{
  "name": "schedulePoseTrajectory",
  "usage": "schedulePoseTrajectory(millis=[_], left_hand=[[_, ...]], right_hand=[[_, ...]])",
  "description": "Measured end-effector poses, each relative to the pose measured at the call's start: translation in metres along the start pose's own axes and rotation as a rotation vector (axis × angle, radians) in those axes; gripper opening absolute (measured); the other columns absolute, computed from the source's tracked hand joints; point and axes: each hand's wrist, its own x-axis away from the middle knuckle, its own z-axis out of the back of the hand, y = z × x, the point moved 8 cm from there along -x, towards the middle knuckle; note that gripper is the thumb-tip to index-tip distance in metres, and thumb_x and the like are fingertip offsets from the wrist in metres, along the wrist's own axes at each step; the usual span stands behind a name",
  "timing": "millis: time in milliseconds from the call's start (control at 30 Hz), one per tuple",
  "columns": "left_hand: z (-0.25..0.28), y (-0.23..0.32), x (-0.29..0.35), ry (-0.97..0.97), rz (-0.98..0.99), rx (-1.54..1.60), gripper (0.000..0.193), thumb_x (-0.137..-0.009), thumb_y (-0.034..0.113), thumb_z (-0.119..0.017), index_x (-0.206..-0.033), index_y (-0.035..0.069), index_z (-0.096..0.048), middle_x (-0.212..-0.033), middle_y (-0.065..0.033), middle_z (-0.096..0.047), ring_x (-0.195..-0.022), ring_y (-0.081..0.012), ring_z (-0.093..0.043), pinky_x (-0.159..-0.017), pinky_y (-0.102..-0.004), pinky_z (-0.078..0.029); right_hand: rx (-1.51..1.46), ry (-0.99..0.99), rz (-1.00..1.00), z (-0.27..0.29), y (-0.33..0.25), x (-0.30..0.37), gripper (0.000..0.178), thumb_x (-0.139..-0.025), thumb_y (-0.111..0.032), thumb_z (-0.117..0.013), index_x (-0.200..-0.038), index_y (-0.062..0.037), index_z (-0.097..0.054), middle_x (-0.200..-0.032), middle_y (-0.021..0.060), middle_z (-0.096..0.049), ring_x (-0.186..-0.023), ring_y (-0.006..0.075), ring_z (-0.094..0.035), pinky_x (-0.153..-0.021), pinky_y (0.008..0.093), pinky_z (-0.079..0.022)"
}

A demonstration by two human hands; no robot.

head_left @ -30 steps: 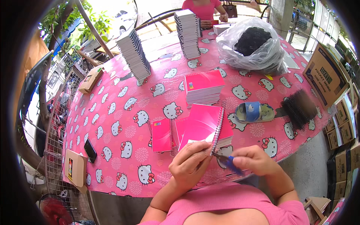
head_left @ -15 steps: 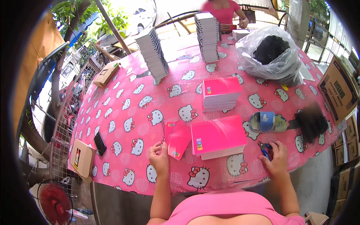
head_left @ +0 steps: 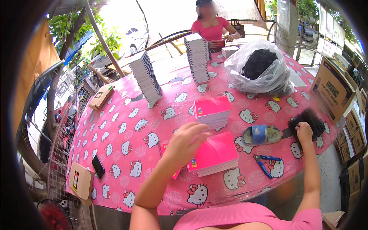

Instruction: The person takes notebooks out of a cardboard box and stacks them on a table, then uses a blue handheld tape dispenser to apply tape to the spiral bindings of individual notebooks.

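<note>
My left hand (head_left: 184, 143), its fingers stretched out, hovers over the left edge of a stack of pink-covered notebooks (head_left: 218, 151). A pink notebook cover (head_left: 176, 174) lies mostly hidden under that hand and forearm. My right hand (head_left: 304, 132) reaches to the right side of the table, fingers bent and pinched at a pile of black spiral binding coils (head_left: 308, 122). Between my arms, blue-handled cutting pliers (head_left: 264, 166) lie on the tablecloth with handles spread. A slipper with a blue band (head_left: 260, 135) sits beyond them, left of the coils.
A second pink notebook stack (head_left: 212, 111) stands farther back. Two tall stacks of coil-bound pads (head_left: 145, 76) (head_left: 197, 57) rise behind it. A clear plastic bag of black coils (head_left: 257, 69), a phone (head_left: 98, 166) and cartons (head_left: 333, 90) surround the work area. Another person (head_left: 212, 28) is across the table.
My right hand has let go of the pliers and moved right to the coil pile. My left hand has left the loose cover and lifted toward the notebook stack. The view has shifted.
</note>
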Motion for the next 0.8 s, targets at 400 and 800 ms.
schedulePoseTrajectory(millis=[400,800], left_hand=[[-0.046,-0.023,-0.028,-0.327,0.210,0.094,0.023,-0.075,0.019,-0.076,-0.088,0.002,-0.068,-0.081,-0.0080,-0.069,-0.079,-0.0163,-0.065,-0.073,-0.0308,-0.051],[-0.053,-0.046,-0.032,-0.478,0.306,0.086,0.026,-0.078,0.023,-0.074,-0.092,0.000,-0.070,-0.078,-0.0115,-0.069,-0.071,-0.0201,-0.065,-0.068,-0.0321,-0.050]], right_hand=[[-0.158,0.064,-0.056,0.034,-0.024,0.004,0.021,-0.070,-0.003,-0.072,-0.090,-0.0003,-0.068,-0.097,0.0175,-0.055,-0.089,0.0358,-0.060,-0.077,0.0429,-0.049],[-0.170,0.085,-0.072,0.042,-0.034,0.000,0.021,-0.075,-0.002,-0.067,-0.095,0.0014,-0.064,-0.096,0.0191,-0.055,-0.089,0.0374,-0.059,-0.078,0.0424,-0.048]])
